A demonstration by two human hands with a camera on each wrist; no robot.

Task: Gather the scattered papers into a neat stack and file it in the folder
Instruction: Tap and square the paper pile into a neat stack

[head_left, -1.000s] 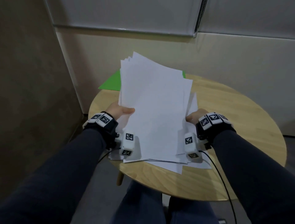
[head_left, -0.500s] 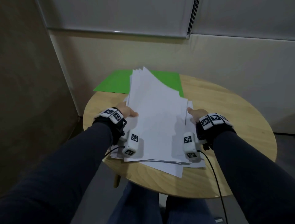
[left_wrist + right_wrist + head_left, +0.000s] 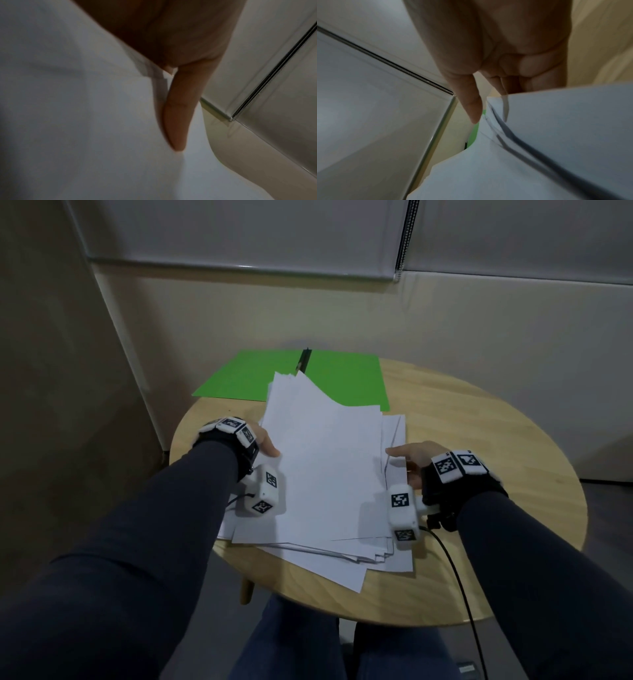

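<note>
A loose, uneven pile of white papers point(image 3: 329, 474) lies low over the near middle of the round wooden table point(image 3: 479, 440), its sheets fanned at the near and far ends. My left hand point(image 3: 267, 445) grips the pile's left edge, thumb point(image 3: 178, 115) pressed on the top sheet point(image 3: 68, 121), fingers hidden beneath. My right hand point(image 3: 406, 455) holds the right edge, thumb point(image 3: 471, 102) at the sheets' border, fingers curled behind the papers point(image 3: 539, 148). An open green folder point(image 3: 246, 378) lies flat at the table's far side, partly covered by the pile's far end.
A dark strip point(image 3: 304, 359) runs along the folder's middle fold. Walls stand close behind and to the left of the table. A blind's bead cord point(image 3: 406, 234) hangs at the back. A black cable point(image 3: 455, 570) trails from my right wrist over the table's near edge.
The pile has come down from a raised tilt to lie nearly flat over the table. More of the green folder now shows behind it. Both hands stay at its sides.
</note>
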